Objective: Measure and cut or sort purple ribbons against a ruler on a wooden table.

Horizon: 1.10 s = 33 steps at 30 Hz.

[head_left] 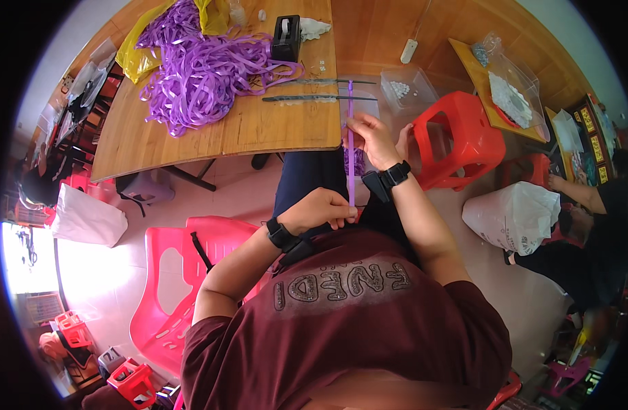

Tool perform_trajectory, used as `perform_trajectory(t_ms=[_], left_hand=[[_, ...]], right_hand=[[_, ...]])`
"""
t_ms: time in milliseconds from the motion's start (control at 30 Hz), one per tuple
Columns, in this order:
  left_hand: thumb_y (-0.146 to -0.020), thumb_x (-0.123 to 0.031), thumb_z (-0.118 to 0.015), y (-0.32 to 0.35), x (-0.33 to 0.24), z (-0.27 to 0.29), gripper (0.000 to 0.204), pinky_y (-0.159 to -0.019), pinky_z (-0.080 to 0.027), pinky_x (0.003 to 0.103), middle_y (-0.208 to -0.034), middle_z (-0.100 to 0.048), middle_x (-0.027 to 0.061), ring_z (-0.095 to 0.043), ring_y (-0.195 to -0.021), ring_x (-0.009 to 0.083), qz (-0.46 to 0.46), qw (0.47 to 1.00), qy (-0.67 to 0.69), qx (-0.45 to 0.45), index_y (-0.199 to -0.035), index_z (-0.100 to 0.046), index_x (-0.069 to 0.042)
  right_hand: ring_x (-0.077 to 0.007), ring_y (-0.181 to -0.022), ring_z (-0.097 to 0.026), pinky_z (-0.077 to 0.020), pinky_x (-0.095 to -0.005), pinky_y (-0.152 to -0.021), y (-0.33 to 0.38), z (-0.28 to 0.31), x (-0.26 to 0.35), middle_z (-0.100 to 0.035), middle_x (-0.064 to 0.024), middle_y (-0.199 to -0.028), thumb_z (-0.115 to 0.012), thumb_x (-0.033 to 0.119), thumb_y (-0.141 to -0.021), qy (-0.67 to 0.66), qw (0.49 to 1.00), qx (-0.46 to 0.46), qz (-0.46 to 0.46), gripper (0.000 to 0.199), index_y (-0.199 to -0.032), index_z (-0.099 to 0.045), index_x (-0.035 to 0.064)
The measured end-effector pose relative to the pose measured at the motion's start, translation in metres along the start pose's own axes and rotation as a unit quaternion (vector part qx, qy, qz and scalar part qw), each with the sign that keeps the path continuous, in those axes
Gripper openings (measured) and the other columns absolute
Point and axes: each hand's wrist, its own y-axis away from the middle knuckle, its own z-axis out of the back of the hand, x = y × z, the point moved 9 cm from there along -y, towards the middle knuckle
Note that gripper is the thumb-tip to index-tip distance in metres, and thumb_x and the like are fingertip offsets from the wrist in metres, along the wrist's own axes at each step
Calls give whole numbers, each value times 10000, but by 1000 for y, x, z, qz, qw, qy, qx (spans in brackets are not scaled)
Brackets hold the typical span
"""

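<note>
A narrow purple ribbon [351,167] runs straight between my hands, just off the table's right edge. Its lower end is pinched in the fingers of my left hand [321,210], close to my body. Farther up, my right hand [371,140] has its fingers closed round the same ribbon. The ribbon's far end reaches a dark thin bar [358,82] that sticks out past the table edge. It crosses a second dark bar [300,98], fixed alongside the first. A large tangled heap of purple ribbon [198,75] lies on the wooden table [273,133], left of my hands.
A black tape dispenser [285,39] and a yellow plastic bag [133,61] are on the table. Right of me stand a red stool [461,137] and a clear bin [423,96] with white pieces. A white sack [512,215] sits near another person [594,239]. A pink chair [157,301] is at left.
</note>
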Motion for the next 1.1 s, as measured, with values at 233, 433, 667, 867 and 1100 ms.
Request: perform_trajectory(t_ms=[233, 433, 667, 867, 1100], left_hand=[[-905, -158, -701, 37, -69, -17, 141, -595, -507, 273, -804, -673, 62, -625, -679, 136, -415, 850, -308, -101, -896, -737, -21], [-939, -230, -695, 18, -21, -5, 247, -564, -459, 222, -731, -642, 23, -547, -598, 79, -40, 994, -88, -44, -918, -732, 12], [-947, -266, -688, 29, -38, -12, 289, -550, -434, 205, -726, -640, 22, -528, -583, 69, -41, 999, -1, -12, -946, -730, 20], [-965, -241, -666, 36, -58, -11, 277, -558, -452, 212, -829, -686, 51, -557, -647, 69, -39, 997, 63, 16, -976, -718, 31], [-979, -214, -640, 42, -103, -10, 272, -576, -476, 202, -903, -700, 43, -572, -692, 59, -28, 987, 135, 86, -1088, -696, 30]], right_hand=[[-118, -655, -632, -490, -231, -595, 4, -1, 9, -678, -49, -771, -678, 349, -941, 76, 997, -13, -11, 306, -939, -673, 43], [-115, -623, -624, -473, -228, -546, 9, -3, 7, -684, -69, -769, -667, 368, -947, 95, 995, -24, -26, 341, -934, -668, 27], [-128, -619, -630, -485, -232, -556, 16, -4, 15, -685, -79, -761, -643, 367, -963, 107, 994, -15, -15, 364, -941, -659, 5], [-133, -656, -625, -491, -281, -570, 54, -8, 71, -665, -29, -767, -690, 218, -914, 325, 933, 15, 155, 247, -1096, -679, 51], [-166, -721, -586, -475, -314, -593, 105, -93, 143, -623, 29, -806, -791, 89, -715, 604, 583, 198, 507, 314, -1010, -746, 186]])
